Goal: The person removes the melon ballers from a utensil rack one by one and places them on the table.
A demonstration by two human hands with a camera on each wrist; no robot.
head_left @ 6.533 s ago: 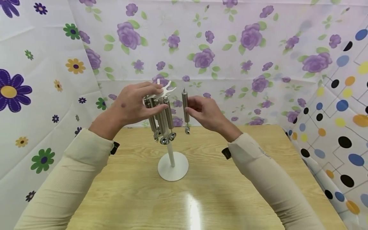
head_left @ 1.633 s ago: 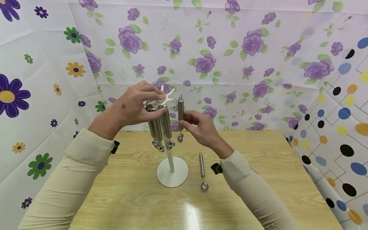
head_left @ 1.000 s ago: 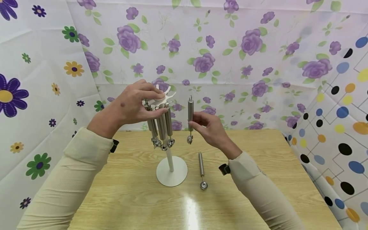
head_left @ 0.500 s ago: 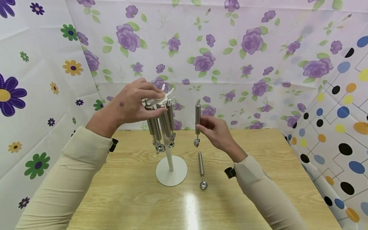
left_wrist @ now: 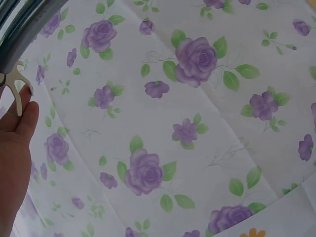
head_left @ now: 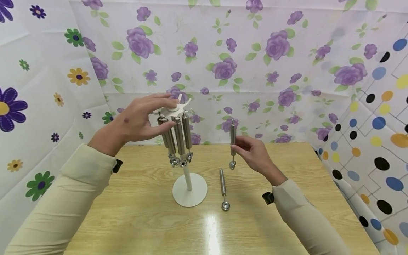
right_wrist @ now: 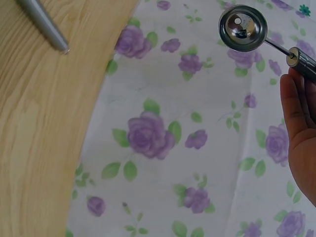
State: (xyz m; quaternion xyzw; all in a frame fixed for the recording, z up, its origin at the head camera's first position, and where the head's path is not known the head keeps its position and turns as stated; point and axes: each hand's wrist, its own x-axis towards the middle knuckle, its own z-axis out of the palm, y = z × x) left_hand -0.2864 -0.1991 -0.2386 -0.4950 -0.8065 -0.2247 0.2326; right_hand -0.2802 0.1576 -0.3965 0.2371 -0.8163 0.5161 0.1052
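The right hand [head_left: 253, 154] pinches a steel scoop [head_left: 233, 143] upright above the worktop [head_left: 255, 212] — right of the white stand [head_left: 188, 177], whose top the left hand's [head_left: 137, 118] straight fingers [head_left: 164, 101] touch.

Both arms reach forward in cream sleeves. The left hand [head_left: 137, 118], at ten o'clock, is raised with fingers extended nearly straight, thumb beneath. The right hand [head_left: 253, 154], at two o'clock, sits lower, its fingers curled in a pinch.

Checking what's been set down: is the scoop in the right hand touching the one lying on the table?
Apart. The head view shows the held scoop above the lying scoop, with bare table between them.
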